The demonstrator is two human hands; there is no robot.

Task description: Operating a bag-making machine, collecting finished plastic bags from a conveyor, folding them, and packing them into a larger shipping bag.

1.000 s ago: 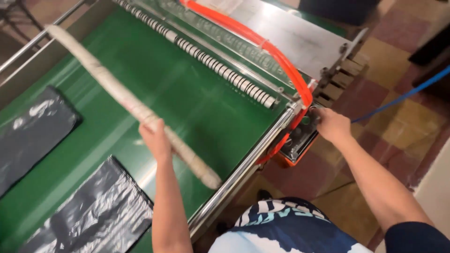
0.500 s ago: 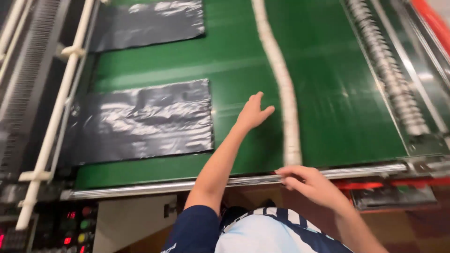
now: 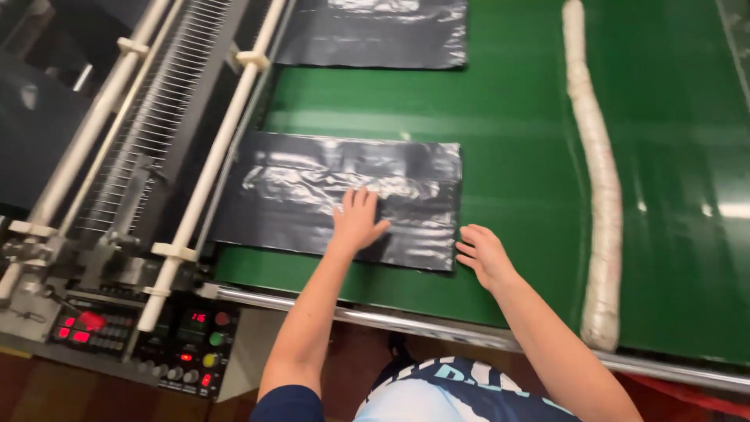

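A flat stack of black plastic bags (image 3: 312,199) lies on the green conveyor belt (image 3: 516,133) near its front edge. My left hand (image 3: 358,220) rests flat on the stack's lower middle, fingers spread. At the stack's right front corner, my right hand (image 3: 483,254) touches the edge with its fingers apart and holds nothing. A long, whitish wrapped roller (image 3: 598,180) stretches across the belt to the right of my right hand.
A second black bag stack (image 3: 375,31) lies farther up the belt. White rails (image 3: 215,148) and a wire grid run along the left. A control panel (image 3: 141,336) with red displays and coloured buttons sits at lower left. A steel bar (image 3: 437,330) edges the belt's front.
The view swung left. My left hand moved from the belt beside the roller onto the near bag stack. My right hand left the front bar and came to the stack's right corner.
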